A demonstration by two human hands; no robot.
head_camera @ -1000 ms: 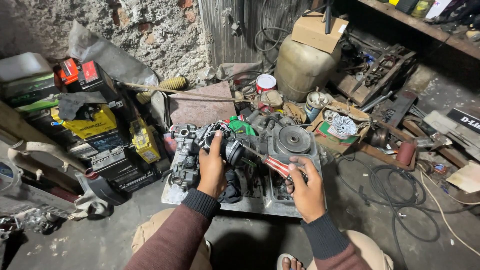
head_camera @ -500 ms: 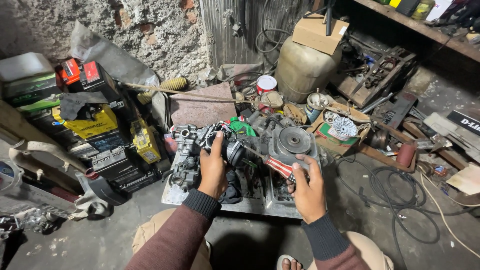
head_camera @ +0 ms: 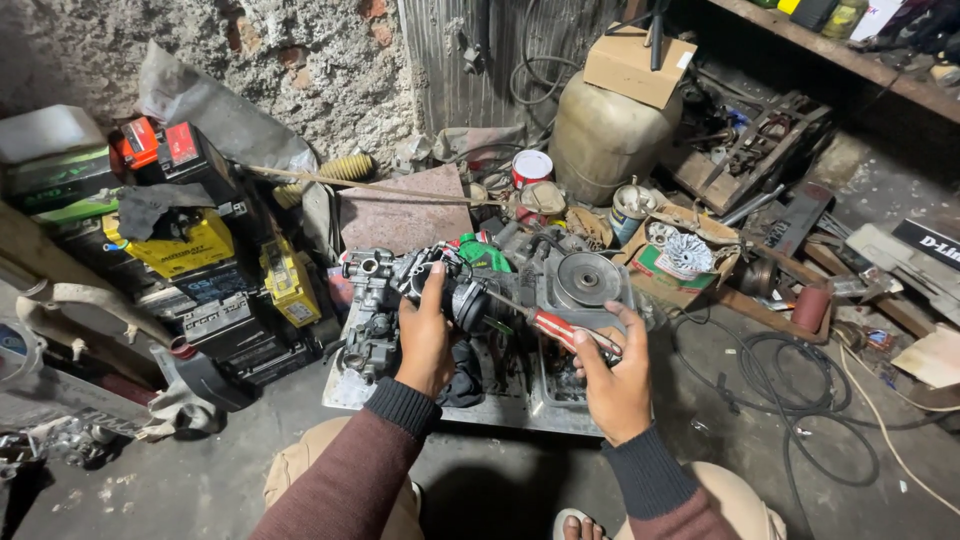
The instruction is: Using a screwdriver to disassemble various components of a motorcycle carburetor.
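My left hand (head_camera: 424, 335) grips a black, greasy engine part (head_camera: 462, 296) held above a metal tray (head_camera: 520, 408). A red-handled screwdriver (head_camera: 560, 330) is in my right hand (head_camera: 612, 380), with its shaft pointing up-left into the part. Just behind sits a grey engine casing with a round pulley (head_camera: 585, 280). Another carburettor-like metal part (head_camera: 368, 270) lies at the tray's left end. Both sleeves are dark maroon with black cuffs.
Stacked batteries (head_camera: 180, 250) and boxes crowd the left. A beige canister (head_camera: 600, 135) with a cardboard box on it stands behind. Cans (head_camera: 532, 168), a box of parts (head_camera: 680, 255), black cables (head_camera: 800, 390) and scrap metal lie to the right on the concrete floor.
Almost nothing has moved. Both hands stay on the part and the screwdriver, with only slight shifts of the right hand.
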